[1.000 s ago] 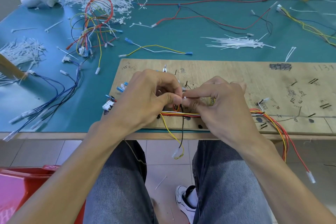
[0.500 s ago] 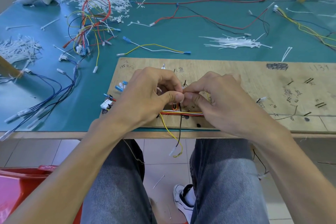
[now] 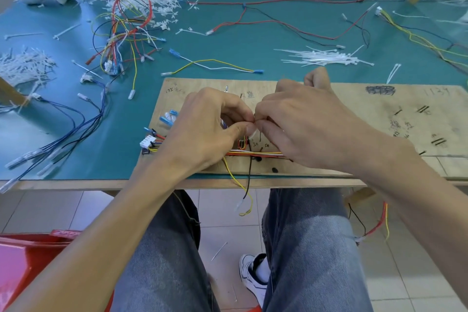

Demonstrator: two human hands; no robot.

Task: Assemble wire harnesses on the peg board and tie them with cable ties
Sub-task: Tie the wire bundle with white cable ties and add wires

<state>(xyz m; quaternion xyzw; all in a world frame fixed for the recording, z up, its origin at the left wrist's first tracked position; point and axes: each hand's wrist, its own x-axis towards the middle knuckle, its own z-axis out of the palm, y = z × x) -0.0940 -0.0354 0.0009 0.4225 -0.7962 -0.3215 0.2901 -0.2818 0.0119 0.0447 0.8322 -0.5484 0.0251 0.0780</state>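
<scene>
Pinching a cable tie (image 3: pixel 254 132) between them at frame centre, the left hand (image 3: pixel 207 132) and right hand (image 3: pixel 301 129) meet over the wire bundle (image 3: pixel 255 153) on the peg board (image 3: pixel 367 119); tying looks underway, and cinching likely follows.

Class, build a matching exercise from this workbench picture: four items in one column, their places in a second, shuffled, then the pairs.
Items:
1. peg board
2. bundle of unused cable ties
3. red bin
4. white connector

Places:
A. on the floor, lower left
B. on the green mat beyond the board
C. at the board's left edge
D. under both hands, at the table's near edge

Pairs: 1-D, 2-B, 3-A, 4-C
</scene>
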